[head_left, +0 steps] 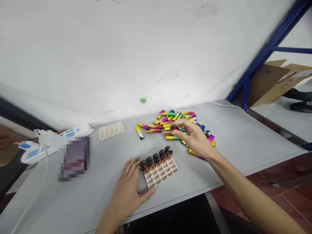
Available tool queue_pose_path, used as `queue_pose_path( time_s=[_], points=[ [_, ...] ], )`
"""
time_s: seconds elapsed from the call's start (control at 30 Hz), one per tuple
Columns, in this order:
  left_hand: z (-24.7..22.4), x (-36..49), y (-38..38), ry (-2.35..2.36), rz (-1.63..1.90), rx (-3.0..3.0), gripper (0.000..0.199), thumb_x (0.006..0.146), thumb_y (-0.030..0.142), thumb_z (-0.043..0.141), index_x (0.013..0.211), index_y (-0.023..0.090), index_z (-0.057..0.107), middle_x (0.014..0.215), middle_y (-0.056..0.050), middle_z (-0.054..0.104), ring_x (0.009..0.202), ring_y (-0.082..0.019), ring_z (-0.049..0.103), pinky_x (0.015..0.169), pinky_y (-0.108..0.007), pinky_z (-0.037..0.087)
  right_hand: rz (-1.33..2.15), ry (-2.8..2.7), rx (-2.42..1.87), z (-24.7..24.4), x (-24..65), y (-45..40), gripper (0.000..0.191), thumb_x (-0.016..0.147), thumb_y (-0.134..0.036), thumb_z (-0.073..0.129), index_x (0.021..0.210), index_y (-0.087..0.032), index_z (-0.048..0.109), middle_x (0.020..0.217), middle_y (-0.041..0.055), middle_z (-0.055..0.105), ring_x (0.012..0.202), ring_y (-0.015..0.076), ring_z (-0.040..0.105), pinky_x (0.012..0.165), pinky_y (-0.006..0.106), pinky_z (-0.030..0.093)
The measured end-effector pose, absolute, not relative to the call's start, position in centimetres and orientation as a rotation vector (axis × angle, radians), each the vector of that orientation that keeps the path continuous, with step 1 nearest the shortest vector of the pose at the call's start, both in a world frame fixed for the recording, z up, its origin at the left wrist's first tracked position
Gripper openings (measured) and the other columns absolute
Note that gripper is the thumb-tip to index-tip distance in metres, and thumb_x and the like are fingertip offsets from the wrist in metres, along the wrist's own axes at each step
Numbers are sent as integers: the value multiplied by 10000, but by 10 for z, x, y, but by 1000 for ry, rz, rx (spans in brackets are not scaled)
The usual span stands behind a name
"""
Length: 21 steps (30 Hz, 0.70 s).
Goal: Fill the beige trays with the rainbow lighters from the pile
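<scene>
A slim black-topped lighter with a reddish body point(174, 127) is pinched between thumb and fingers of the right hand point(195, 138), over the near edge of a loose pile of shiny multicoloured lighters point(154, 130). Nearer, ten upright black-topped lighters point(158, 160) are held in the two far rows of a cream moulded tray with oval sockets point(156, 180). Beside its left end, the left hand point(129, 187) is spread, nothing grasped. The step in hand is judged to be tray loading; upright alignment over a vacant socket would be called for. Farther left, a second cream tray point(111, 131) is seen.
</scene>
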<state>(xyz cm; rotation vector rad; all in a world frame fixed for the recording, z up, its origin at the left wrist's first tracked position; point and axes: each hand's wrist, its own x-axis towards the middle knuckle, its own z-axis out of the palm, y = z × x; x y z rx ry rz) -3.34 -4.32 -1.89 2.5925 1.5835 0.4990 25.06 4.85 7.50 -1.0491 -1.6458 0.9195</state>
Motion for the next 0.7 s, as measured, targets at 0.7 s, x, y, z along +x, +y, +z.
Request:
queue_pose_path(
  time_s=[0.7],
  points=[
    [-12,-27,-46,1542,565,2421,665,830,611,647,1367,262,467,1424,-63,557,1423,-290,420,1216,-518,287,376,-2500,-1092,44,174,-28,127,970,-256,580,1087,-211,560,989,34,674,749,168,658,559,253,362]
  ],
)
